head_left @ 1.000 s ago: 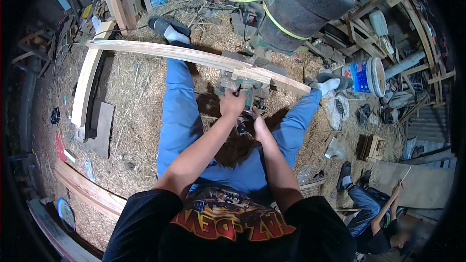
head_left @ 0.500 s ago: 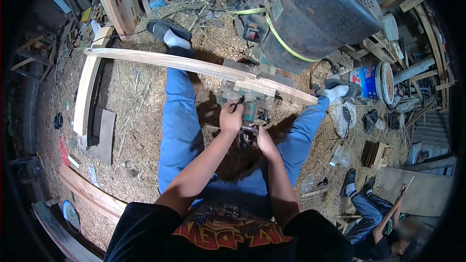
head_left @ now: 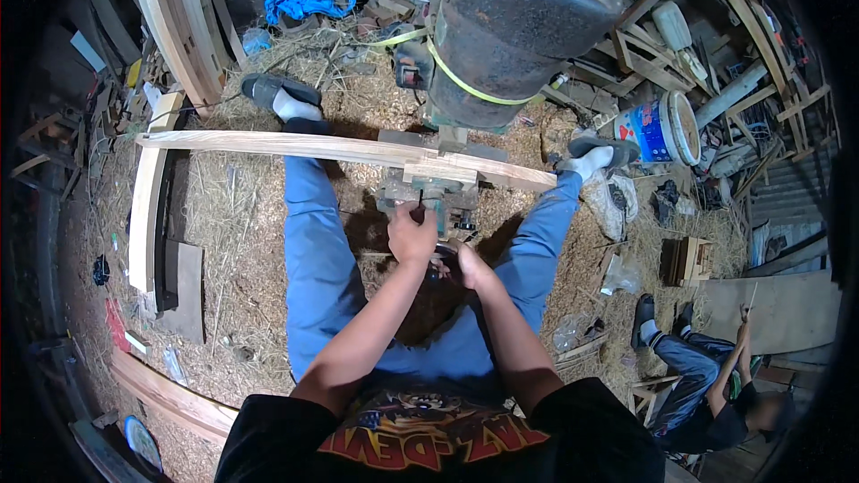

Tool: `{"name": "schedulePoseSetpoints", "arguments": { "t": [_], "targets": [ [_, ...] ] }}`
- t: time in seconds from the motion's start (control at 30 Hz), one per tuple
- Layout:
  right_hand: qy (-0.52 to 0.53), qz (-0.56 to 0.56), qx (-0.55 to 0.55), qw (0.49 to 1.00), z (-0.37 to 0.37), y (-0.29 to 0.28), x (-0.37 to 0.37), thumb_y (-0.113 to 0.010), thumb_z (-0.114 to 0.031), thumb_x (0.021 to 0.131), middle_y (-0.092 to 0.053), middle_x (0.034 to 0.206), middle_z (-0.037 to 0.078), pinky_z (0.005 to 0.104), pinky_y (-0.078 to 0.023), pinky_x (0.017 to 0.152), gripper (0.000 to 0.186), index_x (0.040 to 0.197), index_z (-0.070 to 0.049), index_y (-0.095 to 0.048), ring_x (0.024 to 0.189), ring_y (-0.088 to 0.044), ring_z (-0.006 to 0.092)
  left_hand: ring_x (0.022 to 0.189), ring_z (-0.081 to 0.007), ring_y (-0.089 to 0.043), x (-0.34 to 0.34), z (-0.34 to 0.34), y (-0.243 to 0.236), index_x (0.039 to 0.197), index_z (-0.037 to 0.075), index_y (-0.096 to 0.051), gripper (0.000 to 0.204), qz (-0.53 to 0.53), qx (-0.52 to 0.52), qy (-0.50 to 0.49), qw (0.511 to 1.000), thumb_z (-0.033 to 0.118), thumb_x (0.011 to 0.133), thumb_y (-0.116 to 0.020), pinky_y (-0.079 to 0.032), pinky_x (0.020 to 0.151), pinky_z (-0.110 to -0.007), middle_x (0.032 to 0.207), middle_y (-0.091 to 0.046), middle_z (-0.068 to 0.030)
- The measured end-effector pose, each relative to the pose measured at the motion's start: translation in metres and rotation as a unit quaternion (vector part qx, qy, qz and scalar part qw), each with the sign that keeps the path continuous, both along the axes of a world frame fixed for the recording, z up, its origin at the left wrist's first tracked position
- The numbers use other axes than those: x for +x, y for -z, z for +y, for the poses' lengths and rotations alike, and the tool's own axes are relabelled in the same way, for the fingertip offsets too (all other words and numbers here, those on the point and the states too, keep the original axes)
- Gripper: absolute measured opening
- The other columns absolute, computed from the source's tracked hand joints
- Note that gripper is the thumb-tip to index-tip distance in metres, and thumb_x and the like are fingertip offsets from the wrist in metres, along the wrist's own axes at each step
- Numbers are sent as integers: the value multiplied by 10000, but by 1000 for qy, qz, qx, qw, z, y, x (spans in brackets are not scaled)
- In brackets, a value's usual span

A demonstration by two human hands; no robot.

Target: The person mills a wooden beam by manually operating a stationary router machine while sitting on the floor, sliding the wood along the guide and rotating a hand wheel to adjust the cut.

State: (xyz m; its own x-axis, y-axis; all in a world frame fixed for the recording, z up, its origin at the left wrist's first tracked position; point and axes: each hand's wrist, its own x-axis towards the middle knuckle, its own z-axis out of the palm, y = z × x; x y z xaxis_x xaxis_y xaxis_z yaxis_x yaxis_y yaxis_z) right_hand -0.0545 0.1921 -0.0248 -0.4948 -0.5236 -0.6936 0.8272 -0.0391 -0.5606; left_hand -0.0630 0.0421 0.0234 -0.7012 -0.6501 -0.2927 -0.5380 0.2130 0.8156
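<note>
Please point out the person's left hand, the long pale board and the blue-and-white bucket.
Left hand point(head_left: 412, 237): head view, on the back of the hand.
Long pale board point(head_left: 340, 148): head view, on its face, around mid-length.
Blue-and-white bucket point(head_left: 648, 131): head view, on its side wall.

Long, pale wooden plank point(head_left: 286, 144) crosswise, just beyond a green metal tool point(head_left: 440, 218).

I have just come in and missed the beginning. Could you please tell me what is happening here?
A person has both hands at a green metal fixture: the left hand on it, the right hand at its near end. A long wooden strip runs crosswise beyond it. Nearby, another person holds a thin rod.
</note>
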Motion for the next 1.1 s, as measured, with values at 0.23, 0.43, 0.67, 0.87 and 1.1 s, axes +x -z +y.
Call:
{"name": "schedulePoseSetpoints", "arguments": {
  "t": [0.23, 0.43, 0.67, 0.87, 1.1],
  "targets": [
    [-17, 23, 37, 999, -2, 4, 4, -311, -452, 1097, -642, 755, 31, 327, -454, 567, 494, 1010, -105, -652, 596, -544, 162, 1087, -403, -703, -4, -9, -14, 1221, 51, -690, 451, -90, 48, -24, 995, 392, 932, -631, -542, 946, -472, 1145, -746, -202],
    [48, 76, 186, 979, -15, -12, 16, -331, -524, 1099, -528, 733, -22, 291, -348, 489, 492, 893, -146, -570, 524, -403, 101, 996, -276, -709, 0, -20, 14, 1238, -5, -644, 440, 12, 259, -114, 959, 378, 1025, -608, -537, 892, -394, 1101, -750, -158],
    [7, -5, 70, 998, -7, -9, 6, -384, -506, 1061, -451, 657, -50, 284, -295, 504, 404, 847, -201, -539, 511, -337, 91, 954, -202, -644, -3, -22, 12, 1232, -31, -632, 438, 31, 294, -97, 950, 364, 1044, -602, -504, 879, -345, 1073, -721, -139],
    [31, -104, -60, 992, -10, -10, -2, -426, -457, 1030, -529, 666, -18, 293, -347, 510, 361, 954, -148, -594, 511, -411, 125, 1258, -424, -575, -8, -19, 4, 1311, 25, -620, 522, -16, 17, -9, 1000, 414, 964, -619, -457, 1066, -487, 1348, -616, -228],
    [15, -40, 20, 999, -14, -11, 2, -373, -427, 1052, -555, 667, -3, 297, -365, 465, 354, 980, -167, -603, 516, -462, 140, 1354, -417, -508, -5, -17, 6, 1403, 40, -560, 603, -41, 7, 21, 999, 425, 945, -633, -400, 1143, -495, 1453, -554, -226]
  ]
}}
